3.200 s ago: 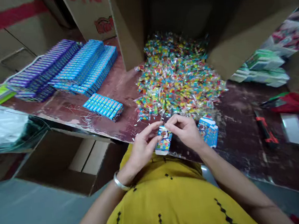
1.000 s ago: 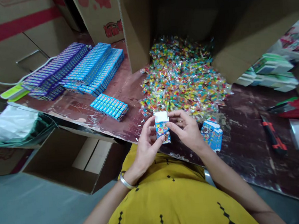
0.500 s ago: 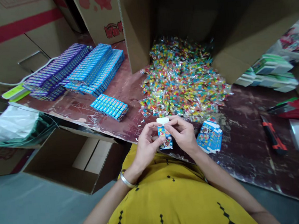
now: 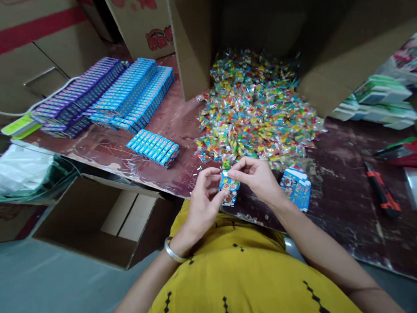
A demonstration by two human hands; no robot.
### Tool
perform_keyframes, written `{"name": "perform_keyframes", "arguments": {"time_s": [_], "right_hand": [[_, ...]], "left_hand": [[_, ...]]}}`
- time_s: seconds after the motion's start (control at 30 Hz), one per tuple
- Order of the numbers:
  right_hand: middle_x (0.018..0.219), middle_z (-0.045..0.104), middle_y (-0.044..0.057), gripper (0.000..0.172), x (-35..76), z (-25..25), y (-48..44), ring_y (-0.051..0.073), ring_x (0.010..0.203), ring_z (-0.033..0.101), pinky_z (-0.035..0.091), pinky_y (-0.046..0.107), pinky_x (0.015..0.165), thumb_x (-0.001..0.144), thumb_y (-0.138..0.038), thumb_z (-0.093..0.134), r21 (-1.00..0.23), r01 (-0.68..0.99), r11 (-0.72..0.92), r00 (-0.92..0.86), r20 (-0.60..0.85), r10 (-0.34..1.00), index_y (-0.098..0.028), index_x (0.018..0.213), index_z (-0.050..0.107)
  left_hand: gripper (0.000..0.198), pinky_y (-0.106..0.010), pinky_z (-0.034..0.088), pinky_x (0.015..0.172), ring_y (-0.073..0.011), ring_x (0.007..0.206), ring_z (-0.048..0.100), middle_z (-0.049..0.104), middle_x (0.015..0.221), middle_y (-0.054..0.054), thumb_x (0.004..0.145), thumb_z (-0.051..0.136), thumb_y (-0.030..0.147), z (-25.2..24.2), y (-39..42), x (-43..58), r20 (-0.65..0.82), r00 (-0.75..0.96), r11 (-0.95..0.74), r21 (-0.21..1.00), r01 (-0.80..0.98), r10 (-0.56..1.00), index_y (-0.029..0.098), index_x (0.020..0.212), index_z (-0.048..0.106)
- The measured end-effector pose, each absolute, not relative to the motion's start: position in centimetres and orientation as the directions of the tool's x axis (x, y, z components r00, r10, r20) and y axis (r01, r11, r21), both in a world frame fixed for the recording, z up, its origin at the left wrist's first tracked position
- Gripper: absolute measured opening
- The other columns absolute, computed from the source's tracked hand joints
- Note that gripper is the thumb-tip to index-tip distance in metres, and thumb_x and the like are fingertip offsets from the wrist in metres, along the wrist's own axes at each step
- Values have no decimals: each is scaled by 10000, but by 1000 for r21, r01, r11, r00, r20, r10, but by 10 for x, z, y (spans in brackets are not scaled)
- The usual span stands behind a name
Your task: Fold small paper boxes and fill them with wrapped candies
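Note:
A small blue printed carton point(image 4: 229, 189) is upright in front of my body, held between the fingers and thumb of my left hand point(image 4: 205, 195). At its top, the thumb and index finger of my right hand point(image 4: 256, 177) are closed on the white end flap point(image 4: 225, 174). Just beyond my fingers spreads a heap of small clear-wrapped, multicoloured candies point(image 4: 256, 113). Flat blue carton blanks point(image 4: 297, 187) lie on the table to the right of my right hand.
A short row of blue cartons point(image 4: 152, 147) lies on the table, with stacked blue point(image 4: 130, 92) and purple cartons point(image 4: 79, 97) behind. An open cardboard box point(image 4: 86, 225) stands below the table edge at left. A black and orange cutter point(image 4: 383, 192) lies at right.
The white flap stood up tall above the carton; now it is folded lower under my right fingers. The carton has tilted slightly, and my right hand has moved a little upward.

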State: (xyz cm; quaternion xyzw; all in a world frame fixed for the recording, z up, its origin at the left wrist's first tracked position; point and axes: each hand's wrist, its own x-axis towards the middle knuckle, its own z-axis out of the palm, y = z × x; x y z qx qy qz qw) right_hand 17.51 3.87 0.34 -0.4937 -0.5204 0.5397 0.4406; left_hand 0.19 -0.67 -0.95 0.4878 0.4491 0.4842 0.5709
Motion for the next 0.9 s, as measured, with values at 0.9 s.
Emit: {"name": "perform_keyframes", "arguments": {"time_s": [0.9], "right_hand": [[1083, 724, 77, 287, 187, -7, 15, 221, 993, 692, 590, 343, 831, 905, -387, 662, -959, 284, -4, -141, -46, 989, -223, 1138, 693]], "left_hand": [[150, -393, 457, 860, -304, 1043, 552, 650, 972, -98, 894, 650, 333, -13, 56, -76, 329, -75, -29, 300, 954, 941, 199, 957, 668]]}}
